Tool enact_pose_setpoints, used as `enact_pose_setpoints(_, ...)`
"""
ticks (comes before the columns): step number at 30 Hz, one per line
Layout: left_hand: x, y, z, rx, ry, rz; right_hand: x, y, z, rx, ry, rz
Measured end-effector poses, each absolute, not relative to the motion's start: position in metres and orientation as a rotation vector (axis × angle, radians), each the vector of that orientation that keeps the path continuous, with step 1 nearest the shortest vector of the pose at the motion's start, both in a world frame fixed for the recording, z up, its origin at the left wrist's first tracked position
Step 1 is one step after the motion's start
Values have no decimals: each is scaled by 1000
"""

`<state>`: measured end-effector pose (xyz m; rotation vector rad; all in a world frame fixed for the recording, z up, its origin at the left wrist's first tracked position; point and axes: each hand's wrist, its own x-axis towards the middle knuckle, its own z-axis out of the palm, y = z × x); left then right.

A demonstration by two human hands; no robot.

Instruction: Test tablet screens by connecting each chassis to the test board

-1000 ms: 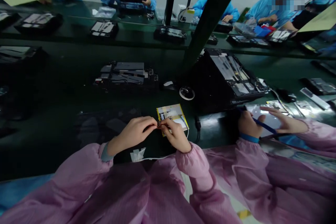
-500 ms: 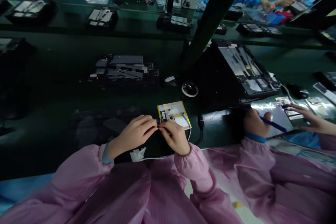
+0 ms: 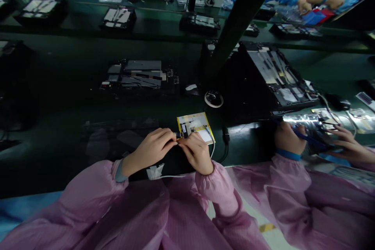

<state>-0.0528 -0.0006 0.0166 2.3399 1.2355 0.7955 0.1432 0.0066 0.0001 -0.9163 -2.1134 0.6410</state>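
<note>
The left hand [image 3: 150, 152] and right hand [image 3: 197, 153] pinch a tiny part [image 3: 177, 135], too small to identify, at the left edge of a yellow-edged panel [image 3: 195, 125] on the counter [image 3: 241, 136]. The panel's long axis runs sideways; the right hand, nearer, overlaps its lower edge.

**Dark green workbench [image 3: 52, 156] laden with opened devices**

Toward the far edge lies a dismantled device [image 3: 140, 79] in flat grey parts; to its right a roll of tape [image 3: 213, 99] lies flat, just beside a tilted black casing [image 3: 258, 86]; near the front edge sits a yellow-bordered flat pack [image 3: 195, 124], with a black cable [image 3: 225, 136] just right of it; a scrap of white tape [image 3: 154, 172] clings at that edge; toward the right end lie a computer mouse [image 3: 337, 102] and a white strip, perhaps a remote [image 3: 365, 99]; the left end is too dim to read.
</note>
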Motion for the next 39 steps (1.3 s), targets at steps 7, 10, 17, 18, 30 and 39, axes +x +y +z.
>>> enact_pose_setpoints(7, -51, -1, 18, 2335, 1225, 822, 139, 6, 0, -899, -2079, 634)
enact_pose_setpoints(10, -50, -1, 17, 2304, 1225, 833, 138, 7, 0, -927, -2076, 634)
enact_pose_setpoints(17, -47, -3, 18, 2286, 1211, 811, 132, 6, -1, -964, -2066, 594)
enact_pose_setpoints(18, -48, -2, 19, 2279, 1206, 804, 130, 5, -1, -977, -2061, 589)
enact_pose_setpoints(30, -49, -5, 18, 2163, 1199, 659, 175, 46, -11, -1342, -2102, 438)
enact_pose_setpoints(39, -46, -5, 20, 2152, 1207, 741, 179, 58, -31, -1382, -2438, -63)
